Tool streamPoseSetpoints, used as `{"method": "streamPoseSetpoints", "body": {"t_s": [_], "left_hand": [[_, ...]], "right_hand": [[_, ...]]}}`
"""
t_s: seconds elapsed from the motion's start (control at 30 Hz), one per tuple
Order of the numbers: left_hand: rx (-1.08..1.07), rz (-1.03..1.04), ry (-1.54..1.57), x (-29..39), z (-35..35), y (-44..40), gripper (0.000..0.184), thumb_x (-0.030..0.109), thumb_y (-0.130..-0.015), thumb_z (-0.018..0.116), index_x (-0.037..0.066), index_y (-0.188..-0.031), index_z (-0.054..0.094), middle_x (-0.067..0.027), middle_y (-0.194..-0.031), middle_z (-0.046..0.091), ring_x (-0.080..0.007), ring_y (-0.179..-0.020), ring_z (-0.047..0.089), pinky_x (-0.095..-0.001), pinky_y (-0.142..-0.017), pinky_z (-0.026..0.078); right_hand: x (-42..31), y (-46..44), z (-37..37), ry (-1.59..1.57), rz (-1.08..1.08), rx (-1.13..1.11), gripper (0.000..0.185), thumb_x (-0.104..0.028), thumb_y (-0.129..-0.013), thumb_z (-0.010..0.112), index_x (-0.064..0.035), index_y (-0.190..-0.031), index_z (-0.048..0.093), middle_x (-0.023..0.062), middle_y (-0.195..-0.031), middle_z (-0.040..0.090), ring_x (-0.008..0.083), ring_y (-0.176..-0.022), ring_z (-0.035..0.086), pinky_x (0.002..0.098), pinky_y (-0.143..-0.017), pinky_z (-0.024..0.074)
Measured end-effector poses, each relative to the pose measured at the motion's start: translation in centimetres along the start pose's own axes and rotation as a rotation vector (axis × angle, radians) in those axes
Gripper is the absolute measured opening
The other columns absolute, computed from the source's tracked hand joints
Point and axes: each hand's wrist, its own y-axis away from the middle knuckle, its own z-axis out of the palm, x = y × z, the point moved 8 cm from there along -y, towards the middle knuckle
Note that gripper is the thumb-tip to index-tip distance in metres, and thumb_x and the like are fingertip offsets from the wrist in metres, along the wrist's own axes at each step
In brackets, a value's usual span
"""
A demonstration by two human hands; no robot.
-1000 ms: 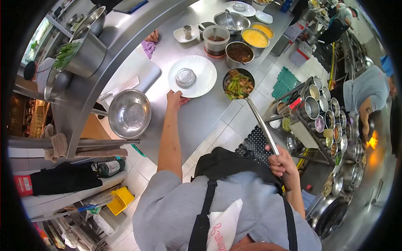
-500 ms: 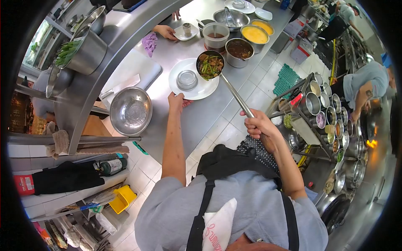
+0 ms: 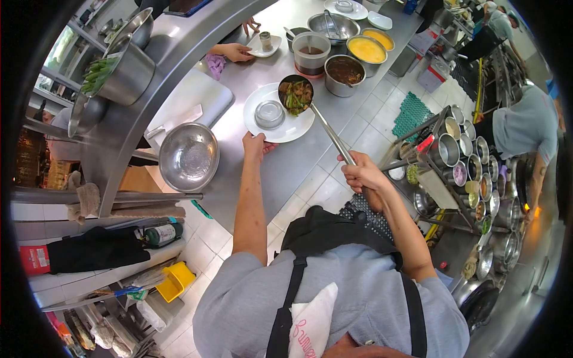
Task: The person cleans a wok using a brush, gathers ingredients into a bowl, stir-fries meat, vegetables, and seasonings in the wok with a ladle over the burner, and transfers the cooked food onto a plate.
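My left hand (image 3: 258,145) pinches the near rim of a round white plate (image 3: 293,132) on the steel counter. A small upturned clear dish (image 3: 270,114) sits at the plate's middle. In my right hand (image 3: 363,174) is the long handle of a metal ladle (image 3: 330,133). The ladle's bowl, over the plate's right edge, holds cooked green vegetables and brown pieces in sauce (image 3: 295,97). Beyond the bowl stand a plastic tub of dark sauce (image 3: 311,52) and a metal pot of brown stew (image 3: 345,73).
A steel bowl (image 3: 188,156) and a white cutting board (image 3: 206,98) lie left. Two pots of yellow liquid (image 3: 366,49) stand at the back right. Another person's hand (image 3: 237,52) touches a small white dish (image 3: 264,44). A rack of ingredient pots (image 3: 446,149) stands right.
The ladle's bowl has shifted slightly left, farther over the plate. My left hand keeps its grip on the rim. The other person's forearm has come over the purple cloth.
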Motion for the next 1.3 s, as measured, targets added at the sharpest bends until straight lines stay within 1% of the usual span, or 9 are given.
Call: {"method": "streamPoseSetpoints", "body": {"t_s": [0.2, 0.3, 0.4, 0.5, 0.7, 0.8, 0.9, 1.0, 1.3], "left_hand": [[0.006, -0.004, -0.003, -0.3, 0.0, -0.1, 0.035, -0.001, -0.084, 0.050, -0.005, -0.119, 0.050, -0.0239, -0.087, 0.070, -0.0337, -0.067, 0.073, -0.0392, -0.055, 0.058], [-0.009, -0.001, 0.001, -0.3, 0.0, -0.2, 0.036, -0.001, -0.084, 0.050, -0.005, -0.120, 0.050, -0.0240, -0.089, 0.070, -0.0336, -0.067, 0.073, -0.0390, -0.055, 0.058], [-0.006, -0.004, 0.007, -0.5, -0.1, -0.1, 0.036, -0.001, -0.084, 0.050, -0.006, -0.120, 0.049, -0.0241, -0.089, 0.070, -0.0335, -0.067, 0.073, -0.0387, -0.055, 0.058], [-0.008, -0.007, 0.016, -0.4, 0.1, 0.1, 0.037, -0.001, -0.084, 0.050, -0.006, -0.121, 0.049, -0.0241, -0.090, 0.070, -0.0336, -0.067, 0.073, -0.0385, -0.054, 0.058], [-0.015, -0.002, 0.016, -0.2, 0.2, 0.3, 0.038, -0.002, -0.084, 0.050, -0.006, -0.122, 0.049, -0.0240, -0.090, 0.070, -0.0336, -0.068, 0.073, -0.0384, -0.054, 0.058], [-0.014, -0.006, 0.006, -0.2, 0.2, 0.3, 0.038, -0.002, -0.084, 0.050, -0.006, -0.121, 0.049, -0.0241, -0.090, 0.070, -0.0335, -0.068, 0.073, -0.0381, -0.054, 0.058], [-0.011, -0.012, 0.002, -0.4, 0.1, 0.4, 0.037, -0.002, -0.084, 0.050, -0.007, -0.121, 0.050, -0.0245, -0.090, 0.070, -0.0337, -0.068, 0.074, -0.0380, -0.054, 0.058], [-0.016, -0.010, 0.011, -0.4, 0.0, 0.2, 0.037, -0.002, -0.085, 0.050, -0.007, -0.122, 0.049, -0.0250, -0.090, 0.070, -0.0342, -0.069, 0.074, -0.0383, -0.054, 0.059], [-0.040, -0.049, 0.051, -1.7, -0.1, -0.1, 0.041, -0.003, -0.087, 0.050, -0.007, -0.127, 0.045, -0.0265, -0.094, 0.070, -0.0355, -0.071, 0.074, -0.0400, -0.056, 0.060]], "right_hand": [[0.2, -0.7, -0.2, 0.041, -0.025, 0.028, 0.037, -0.002, -0.087, 0.058, 0.0013, -0.122, 0.046, -0.0010, -0.063, 0.043, 0.0080, -0.043, 0.039, 0.0273, -0.036, 0.0328], [-0.2, -0.8, -0.3, 0.090, -0.041, 0.064, 0.038, -0.003, -0.087, 0.058, 0.0028, -0.122, 0.047, 0.0005, -0.063, 0.045, 0.0090, -0.042, 0.041, 0.0283, -0.035, 0.0332], [0.1, -1.4, -0.8, 0.122, -0.094, 0.053, 0.039, -0.004, -0.087, 0.059, 0.0051, -0.123, 0.047, 0.0017, -0.062, 0.047, 0.0103, -0.040, 0.042, 0.0295, -0.034, 0.0344], [-0.1, -1.6, -0.9, 0.174, -0.120, 0.065, 0.040, -0.005, -0.088, 0.058, 0.0073, -0.125, 0.047, 0.0009, -0.060, 0.046, 0.0108, -0.039, 0.043, 0.0303, -0.034, 0.0358], [-0.2, -2.0, -1.3, 0.211, -0.154, 0.086, 0.041, -0.004, -0.089, 0.058, 0.0075, -0.127, 0.047, -0.0007, -0.057, 0.045, 0.0107, -0.038, 0.042, 0.0301, -0.034, 0.0360], [-0.4, -1.7, -1.3, 0.196, -0.144, 0.108, 0.042, -0.004, -0.089, 0.057, 0.0075, -0.128, 0.047, -0.0010, -0.057, 0.045, 0.0108, -0.038, 0.042, 0.0302, -0.034, 0.0351], [-0.6, -1.5, -1.3, 0.165, -0.163, 0.119, 0.042, -0.004, -0.089, 0.057, 0.0076, -0.128, 0.047, 0.0004, -0.059, 0.047, 0.0110, -0.038, 0.042, 0.0304, -0.034, 0.0346], [-0.6, -1.6, -1.2, 0.073, -0.157, 0.110, 0.042, -0.003, -0.088, 0.057, 0.0057, -0.128, 0.047, 0.0009, -0.061, 0.047, 0.0103, -0.039, 0.040, 0.0299, -0.035, 0.0335], [-0.6, -2.0, -1.0, -0.121, -0.117, 0.068, 0.037, -0.002, -0.090, 0.058, -0.0012, -0.125, 0.047, -0.0022, -0.061, 0.041, 0.0066, -0.040, 0.034, 0.0268, -0.036, 0.0271]]}}
